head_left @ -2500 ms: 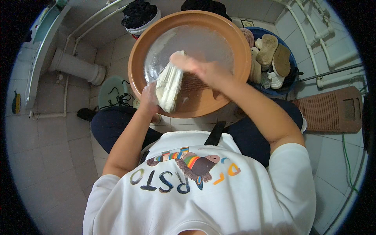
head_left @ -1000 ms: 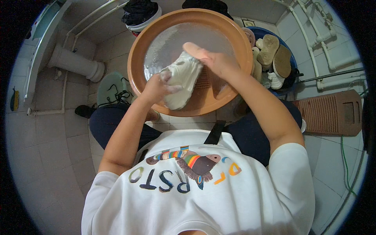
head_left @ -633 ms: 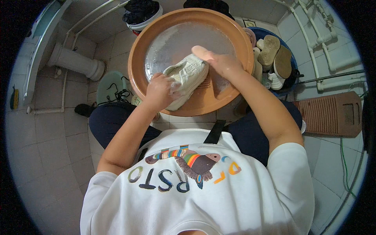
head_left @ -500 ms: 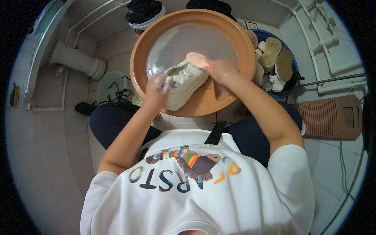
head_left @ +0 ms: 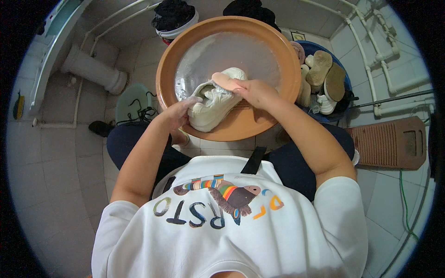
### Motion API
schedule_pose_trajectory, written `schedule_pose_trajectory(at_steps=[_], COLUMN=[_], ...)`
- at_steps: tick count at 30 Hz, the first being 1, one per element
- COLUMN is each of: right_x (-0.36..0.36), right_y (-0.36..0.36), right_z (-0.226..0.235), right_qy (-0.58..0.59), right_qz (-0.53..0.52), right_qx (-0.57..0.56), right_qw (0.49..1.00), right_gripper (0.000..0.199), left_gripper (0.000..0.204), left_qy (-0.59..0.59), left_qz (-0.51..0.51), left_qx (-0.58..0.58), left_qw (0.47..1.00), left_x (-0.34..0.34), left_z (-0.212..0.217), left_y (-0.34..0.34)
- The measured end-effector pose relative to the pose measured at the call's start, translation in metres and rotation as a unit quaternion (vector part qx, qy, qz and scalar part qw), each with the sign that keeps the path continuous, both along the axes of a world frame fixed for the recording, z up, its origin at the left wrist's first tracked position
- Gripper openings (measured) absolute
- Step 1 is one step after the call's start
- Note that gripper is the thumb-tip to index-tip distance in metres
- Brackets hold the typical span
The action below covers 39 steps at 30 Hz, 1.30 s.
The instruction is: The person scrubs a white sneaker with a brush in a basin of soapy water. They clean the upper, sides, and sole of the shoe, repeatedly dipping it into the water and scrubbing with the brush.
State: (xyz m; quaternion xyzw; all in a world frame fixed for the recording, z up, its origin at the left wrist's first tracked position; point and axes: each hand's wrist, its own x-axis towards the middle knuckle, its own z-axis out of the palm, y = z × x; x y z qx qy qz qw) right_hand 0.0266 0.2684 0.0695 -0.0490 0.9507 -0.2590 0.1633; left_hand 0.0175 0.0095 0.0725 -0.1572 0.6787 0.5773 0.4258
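Note:
A cream-white sneaker [head_left: 211,113] without laces is propped, tilted, over the near side of a wide orange-brown basin [head_left: 165,76] of cloudy, soapy water. My left hand [head_left: 180,113], wet with suds, grips the shoe at its left edge by the opening. In my right hand [head_left: 257,94] is a peach-coloured oval scrub brush [head_left: 225,82], pressed against the upper of the shoe; its bristles are hidden underneath. Under the shoe, part of a ribbed washboard area [head_left: 244,105] of the basin shows.
On the right, a blue tub [head_left: 340,52] holds several shoes and insoles. A brown washboard [head_left: 387,142] lies beside my right knee. To the left stands a pale green basin [head_left: 127,99] with dark laces. Behind are a white bucket [head_left: 178,31] of dark cloth and a dark heap [head_left: 250,11].
The brush has moved left and slightly down across the shoe, uncovering its far end. My left hand has shifted left and opened its curled fingers somewhat along the shoe's edge.

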Motion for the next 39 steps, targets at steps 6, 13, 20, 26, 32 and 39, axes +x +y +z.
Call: schedule_pose_trajectory(at_steps=[6, 13, 20, 26, 32, 39], right_x=[-0.023, 0.007, -0.026, 0.015, -0.01, 0.001], right_y=[0.035, -0.025, 0.025, -0.025, 0.001, -0.013], right_z=[-0.006, 0.031, 0.03, 0.042, 0.023, 0.025], right_qy=[0.077, 0.006, 0.005, 0.07, 0.051, 0.044], right_qz=[-0.074, 0.058, -0.162, 0.097, 0.004, 0.068], right_qx=[-0.029, -0.078, -0.073, -0.001, 0.063, 0.042], right_qw=[0.994, 0.995, 0.984, 0.993, 0.997, 0.996], right_gripper=[0.051, 0.074, 0.047, 0.053, 0.044, 0.04], left_gripper=[0.074, 0.08, 0.08, 0.105, 0.118, 0.079], left_qy=[0.262, 0.502, 0.523, 0.576, 0.558, 0.367], left_qz=[-0.073, -0.249, -0.246, -0.18, -0.158, -0.022], left_qx=[-0.081, -0.442, -0.422, -0.391, -0.315, -0.086], left_qw=[0.959, 0.7, 0.699, 0.695, 0.751, 0.926], left_x=[0.003, 0.044, 0.058, 0.06, 0.053, 0.016], left_z=[-0.018, 0.016, 0.017, -0.008, -0.005, -0.033], left_y=[0.009, 0.029, 0.043, 0.029, 0.035, 0.019])
